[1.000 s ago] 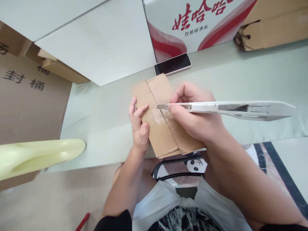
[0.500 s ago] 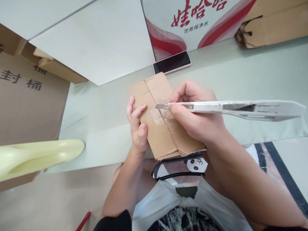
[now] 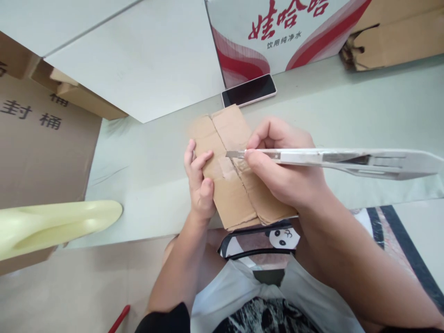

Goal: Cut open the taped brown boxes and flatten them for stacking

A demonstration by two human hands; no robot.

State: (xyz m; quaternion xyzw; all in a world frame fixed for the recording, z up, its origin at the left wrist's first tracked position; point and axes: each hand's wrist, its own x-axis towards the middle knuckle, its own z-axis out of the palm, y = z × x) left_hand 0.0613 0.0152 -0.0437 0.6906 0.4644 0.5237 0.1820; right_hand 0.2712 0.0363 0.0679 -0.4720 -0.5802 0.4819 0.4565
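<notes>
A small brown cardboard box [image 3: 231, 199] lies at the near edge of the table, with a seam down its top and clear tape across the middle. My left hand [image 3: 200, 178] grips its left side, thumb and fingers bent over the edge. Between the thumb and fingers of my right hand [image 3: 286, 159] is a white utility knife [image 3: 347, 159], its handle pointing right. The knife's blade [image 3: 235, 154] is out, with the tip over the seam near the tape; whether it touches the cardboard I cannot tell.
On the pale table [image 3: 152, 185] a phone [image 3: 249, 90] lies behind the box, against a white and red carton [image 3: 253, 27]. A white panel [image 3: 145, 60] stands at back left. A pale yellow object [image 3: 69, 222] juts in from the left; a brown carton [image 3: 402, 41] sits at back right.
The knife's handle end has swung slightly toward me and further right. Both hands and the box stay almost in place; the view has shifted a little.
</notes>
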